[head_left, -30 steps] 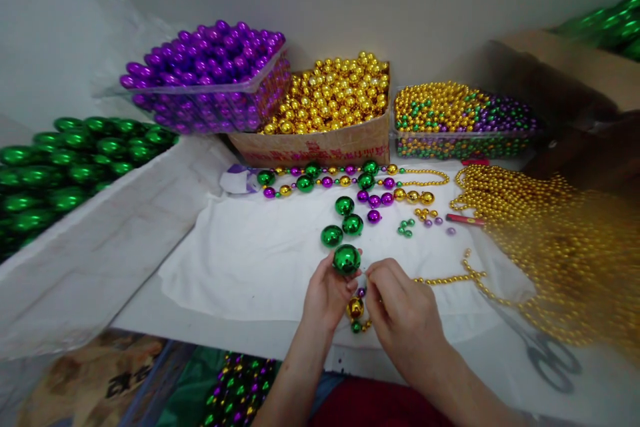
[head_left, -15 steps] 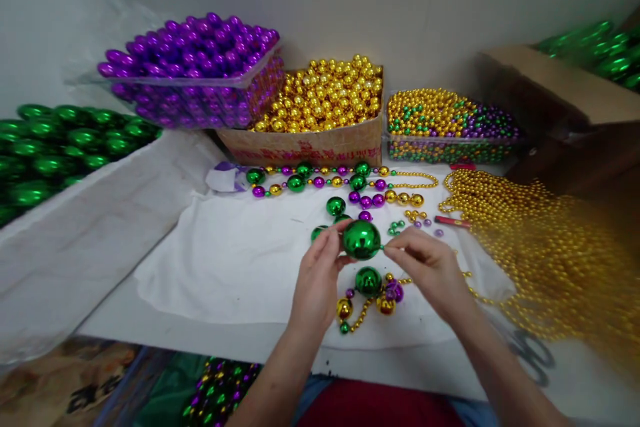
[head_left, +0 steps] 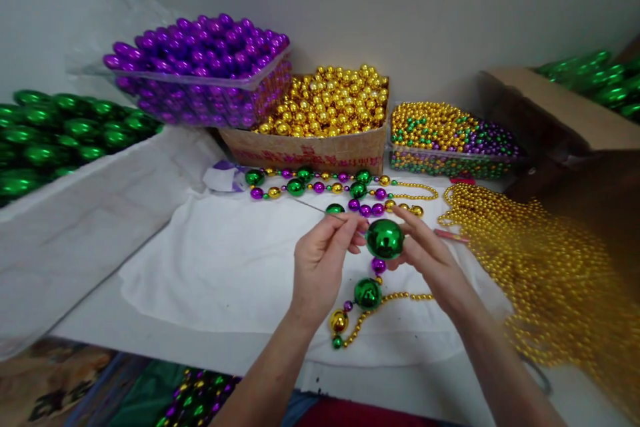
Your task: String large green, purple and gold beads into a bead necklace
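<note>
My left hand (head_left: 323, 257) pinches a thin dark needle (head_left: 320, 207) that points up and to the left. Just right of those fingertips is a big shiny green bead (head_left: 385, 239), with the fingers of my right hand (head_left: 425, 250) curled against its far side. Below it a partly strung bead necklace (head_left: 367, 293) lies on the white cloth, with a purple bead (head_left: 379, 265), a gold bead (head_left: 339, 321) and a chain of small gold beads (head_left: 397, 295). Another green bead (head_left: 335, 209) lies behind my left hand. My right hand hides the small loose beads.
A finished-looking bead strand (head_left: 319, 187) lies along the back. Behind it stand a tub of purple beads (head_left: 200, 83), a carton of gold beads (head_left: 305, 147) and a tray of small mixed beads (head_left: 450, 153). Gold chains (head_left: 540, 267) spread at right; a white-lined box (head_left: 100, 220) borders the left.
The big green bead has shifted right, from my left fingers to my right hand. A needle now shows in my left hand. The necklace below has spread out, its gold chain stretching right.
</note>
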Available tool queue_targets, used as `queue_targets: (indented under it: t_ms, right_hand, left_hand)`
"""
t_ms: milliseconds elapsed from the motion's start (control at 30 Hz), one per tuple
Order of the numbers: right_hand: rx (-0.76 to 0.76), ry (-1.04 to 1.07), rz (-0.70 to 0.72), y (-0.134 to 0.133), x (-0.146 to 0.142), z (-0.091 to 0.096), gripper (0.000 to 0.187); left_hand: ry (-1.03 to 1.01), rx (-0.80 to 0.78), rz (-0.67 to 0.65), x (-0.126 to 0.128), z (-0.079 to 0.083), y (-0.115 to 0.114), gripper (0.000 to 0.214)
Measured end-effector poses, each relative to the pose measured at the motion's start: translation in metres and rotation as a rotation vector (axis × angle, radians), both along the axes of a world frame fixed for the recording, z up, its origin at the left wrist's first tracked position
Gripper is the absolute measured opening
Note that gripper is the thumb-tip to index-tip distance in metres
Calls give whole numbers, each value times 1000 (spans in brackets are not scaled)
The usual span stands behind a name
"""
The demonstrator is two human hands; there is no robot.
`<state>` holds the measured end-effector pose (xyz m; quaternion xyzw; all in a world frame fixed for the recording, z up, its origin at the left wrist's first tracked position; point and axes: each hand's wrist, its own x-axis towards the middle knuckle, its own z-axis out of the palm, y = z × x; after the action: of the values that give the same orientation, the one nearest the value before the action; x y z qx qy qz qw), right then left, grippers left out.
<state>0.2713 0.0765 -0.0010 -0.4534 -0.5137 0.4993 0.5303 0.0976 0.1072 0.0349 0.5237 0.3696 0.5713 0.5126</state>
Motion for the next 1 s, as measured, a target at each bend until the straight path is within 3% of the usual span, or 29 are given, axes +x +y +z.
queue_targets:
  t_ms: [167, 300, 400, 500, 633, 767, 833, 1000]
  right_hand:
    - [69, -228, 33, -1, -11, -31, 50]
    - [155, -494, 11, 5, -18, -41, 55]
    - [208, -593, -42, 10, -23, -36, 33]
    - [119, -396, -42, 14, -31, -31, 8]
    - [-111, -20, -45, 18, -36, -36, 11]
    - [-184, 156, -79, 23, -36, -36, 18]
    - [-191, 226, -81, 25, -38, -27, 18]
    - [-162, 355, 60, 24, -56, 8, 14]
  left_hand:
    - [-59, -151, -43, -2, -18, 2, 10]
    - [-150, -271, -38, -5, -27, 6, 6]
    - [-148, -273, -34, -9, -30, 6, 7]
    - [-150, -243, -31, -12, -30, 6, 10]
    - [-168, -210, -21, -16, -30, 8, 14]
    - [-240, -214, 2, -21, -30, 10, 16]
    - [-229, -215, -33, -22, -30, 8, 16]
    - [53, -135, -257, -22, -37, -4, 56]
